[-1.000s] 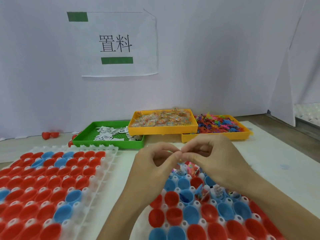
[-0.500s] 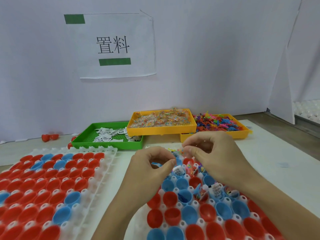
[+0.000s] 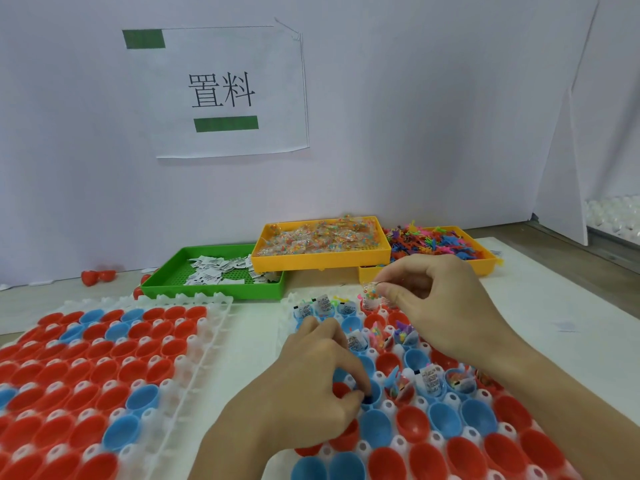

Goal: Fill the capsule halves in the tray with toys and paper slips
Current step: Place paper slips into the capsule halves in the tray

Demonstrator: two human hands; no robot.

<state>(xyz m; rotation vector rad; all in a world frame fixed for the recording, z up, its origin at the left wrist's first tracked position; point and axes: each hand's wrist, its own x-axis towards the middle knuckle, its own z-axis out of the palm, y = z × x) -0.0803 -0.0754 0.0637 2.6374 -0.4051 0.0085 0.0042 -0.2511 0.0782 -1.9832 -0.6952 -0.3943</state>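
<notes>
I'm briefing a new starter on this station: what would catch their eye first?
Two white trays of red and blue capsule halves fill the foreground. Over the right tray, the right hand pinches a small clear packet of coloured beads, while the left hand reaches into a blue half. Behind stand a green tray of paper slips and two yellow trays of toys.

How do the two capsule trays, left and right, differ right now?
The left capsule tray holds only empty halves, mostly red; the right capsule tray mixes red and blue more evenly, and several far halves hold slips and toys. No hand is at the left tray; both hands work over the right one. Both are white grids of open halves.
</notes>
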